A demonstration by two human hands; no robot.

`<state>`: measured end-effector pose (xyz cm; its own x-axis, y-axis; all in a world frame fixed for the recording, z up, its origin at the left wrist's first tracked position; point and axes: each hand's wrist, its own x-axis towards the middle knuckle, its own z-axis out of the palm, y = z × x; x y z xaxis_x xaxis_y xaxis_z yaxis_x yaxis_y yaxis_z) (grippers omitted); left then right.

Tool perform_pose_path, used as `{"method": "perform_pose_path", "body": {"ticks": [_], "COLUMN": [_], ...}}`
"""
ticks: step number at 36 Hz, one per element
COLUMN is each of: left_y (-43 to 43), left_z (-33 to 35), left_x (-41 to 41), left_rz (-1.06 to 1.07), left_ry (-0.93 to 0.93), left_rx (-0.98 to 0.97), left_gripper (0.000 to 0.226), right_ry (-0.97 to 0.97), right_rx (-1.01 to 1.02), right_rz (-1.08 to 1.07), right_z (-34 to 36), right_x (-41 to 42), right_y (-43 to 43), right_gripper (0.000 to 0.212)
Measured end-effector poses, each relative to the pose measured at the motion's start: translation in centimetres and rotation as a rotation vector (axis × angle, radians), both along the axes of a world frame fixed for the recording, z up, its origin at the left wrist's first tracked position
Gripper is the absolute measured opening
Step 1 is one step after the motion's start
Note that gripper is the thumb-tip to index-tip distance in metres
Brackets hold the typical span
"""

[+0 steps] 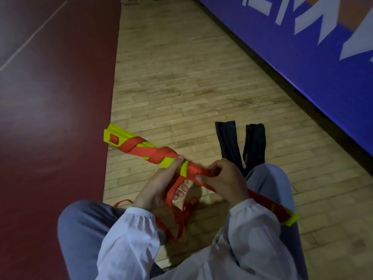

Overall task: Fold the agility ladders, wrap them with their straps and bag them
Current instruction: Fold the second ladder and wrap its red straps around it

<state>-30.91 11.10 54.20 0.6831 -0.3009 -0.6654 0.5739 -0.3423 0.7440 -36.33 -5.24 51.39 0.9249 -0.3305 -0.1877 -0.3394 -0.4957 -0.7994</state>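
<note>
Here, the folded ladder bundle [171, 161] is held above the floor [181, 87], its near end over the right knee [268, 178]. The left hand [159, 186] curls round it from below; the right hand [224, 178] pinches the orange strap [141, 147] at mid-length. Probable risks: slack at that pinch loosens the spiral turns and the rungs fan out; the loose tail [173, 201] below may snag. The bundle's long axis runs from far left to near right, the far end pointing at the maroon court area [50, 98].

One wide-angle head camera looks forward and steeply down from the person's head, close above the left hand [157, 186], right hand [224, 178], ladder bundle [126, 136] and red strap [159, 155]. The wooden floor [181, 77] recedes toward a blue banner [302, 47].
</note>
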Motion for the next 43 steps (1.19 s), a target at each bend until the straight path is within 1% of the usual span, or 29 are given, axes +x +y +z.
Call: {"method": "perform_pose_path", "body": {"ticks": [10,17,22,25,27,31,33,36,40,43], "left_y": [0.0,0.0,0.1,0.2,0.4,0.5,0.5,0.5,0.4,0.5], "left_z": [-0.1,-0.1,-0.2,-0.2,-0.1,-0.1,-0.1,0.0,0.5,1.0], "left_x": [-0.1,-0.3,-0.6,-0.7,-0.9,-1.2,-1.2,-1.0,-1.0,-0.6], "left_rz": [0.064,0.077,0.099,0.078,0.049,-0.005,-0.026,-0.052,-0.075,-0.133], "left_ry": [-0.078,-0.111,-0.148,-0.152,-0.159,-0.178,-0.183,-0.176,-0.135,-0.031], "left_rx": [0.046,0.041,0.03,0.018,0.008,-0.032,-0.042,-0.048,-0.066,-0.095], "left_gripper": [0.058,0.057,0.054,0.052,0.052,0.054,0.055,0.058,0.059,0.064], "right_ry": [-0.005,-0.048,0.007,0.054,0.114,0.241,0.298,0.305,0.246,0.191], "right_rx": [-0.014,-0.045,0.021,0.086,0.117,0.154,0.198,0.302,0.333,0.358], "right_rz": [0.034,0.101,0.195,0.214,0.242,0.328,0.356,0.361,0.303,0.263], "right_z": [0.3,0.1,0.2,0.4,0.6,0.4,0.4,0.2,-0.1,-0.1], "right_x": [0.1,0.1,0.0,-0.1,-0.1,-0.2,-0.2,-0.3,-0.4,-0.4], "right_y": [0.6,0.4,-0.3,-0.5,-0.6,-0.8,-0.9,-1.0,-0.9,-0.8], "right_gripper": [0.036,0.036,0.04,0.042,0.048,0.077,0.085,0.095,0.082,0.078]}}
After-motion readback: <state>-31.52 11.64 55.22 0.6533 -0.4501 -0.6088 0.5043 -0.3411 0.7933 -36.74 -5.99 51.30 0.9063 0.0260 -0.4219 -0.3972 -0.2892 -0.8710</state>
